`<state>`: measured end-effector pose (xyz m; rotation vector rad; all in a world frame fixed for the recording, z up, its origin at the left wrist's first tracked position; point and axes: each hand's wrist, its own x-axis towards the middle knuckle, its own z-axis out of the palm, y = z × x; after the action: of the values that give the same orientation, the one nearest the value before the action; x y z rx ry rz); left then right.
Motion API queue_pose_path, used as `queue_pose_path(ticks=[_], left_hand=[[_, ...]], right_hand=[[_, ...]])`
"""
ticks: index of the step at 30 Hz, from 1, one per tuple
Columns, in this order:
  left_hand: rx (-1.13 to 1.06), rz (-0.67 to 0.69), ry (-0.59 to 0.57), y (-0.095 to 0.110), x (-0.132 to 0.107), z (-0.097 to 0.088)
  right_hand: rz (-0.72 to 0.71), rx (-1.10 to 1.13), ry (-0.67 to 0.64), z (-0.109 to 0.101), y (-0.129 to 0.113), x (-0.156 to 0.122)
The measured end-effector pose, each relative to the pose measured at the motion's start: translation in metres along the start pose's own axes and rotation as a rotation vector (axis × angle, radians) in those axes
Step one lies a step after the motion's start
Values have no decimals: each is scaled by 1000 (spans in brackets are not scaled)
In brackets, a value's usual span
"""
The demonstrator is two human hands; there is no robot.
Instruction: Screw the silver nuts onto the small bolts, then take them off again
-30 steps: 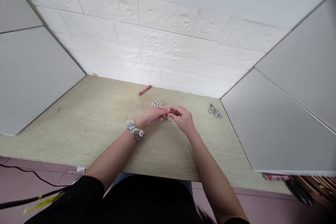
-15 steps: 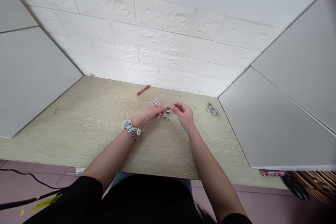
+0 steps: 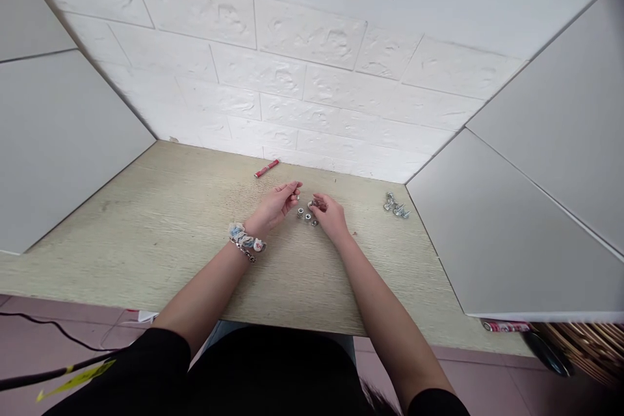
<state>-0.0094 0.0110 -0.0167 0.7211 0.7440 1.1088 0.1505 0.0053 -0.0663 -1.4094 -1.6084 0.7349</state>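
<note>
My left hand point(image 3: 273, 207), with a cloth band and a chain bracelet at its wrist, is closed in a pinch. A small silvery piece shows at its fingertips, too small to name. To its right, my right hand point(image 3: 330, 216) has thumb and fingers closed on a metal nut point(image 3: 311, 205) low over the table. In front of the fingers lie more nuts: one on the left point(image 3: 300, 212), one in the middle point(image 3: 307, 217) and one on the right point(image 3: 314, 223). My left hand now covers the spot behind it where small upright screws stood.
The wooden table point(image 3: 170, 221) meets a white brick-patterned wall point(image 3: 283, 78) at the back. A red tube point(image 3: 266, 168) lies near that wall. Several metal screws point(image 3: 396, 206) are piled at the right. Grey panels point(image 3: 517, 227) flank both sides.
My hands have moved apart from their meeting point. The left went back and left, the right came down to the nuts and took hold of one. Another nut now shows at the left.
</note>
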Motion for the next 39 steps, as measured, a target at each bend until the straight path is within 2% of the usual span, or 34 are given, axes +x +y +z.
queue_pose_path(ticks=[11, 25, 31, 39], left_hand=[[30, -13, 4, 1, -3, 4], [50, -12, 1, -1, -3, 3], [-18, -76, 10, 1, -4, 3], [-5, -79, 19, 1, -3, 3]], right_hand=[[-113, -115, -77, 0, -2, -2], [-123, -134, -69, 2, 1, 0], [-123, -192, -82, 2, 0, 1], [-162, -235, -95, 3, -1, 2]])
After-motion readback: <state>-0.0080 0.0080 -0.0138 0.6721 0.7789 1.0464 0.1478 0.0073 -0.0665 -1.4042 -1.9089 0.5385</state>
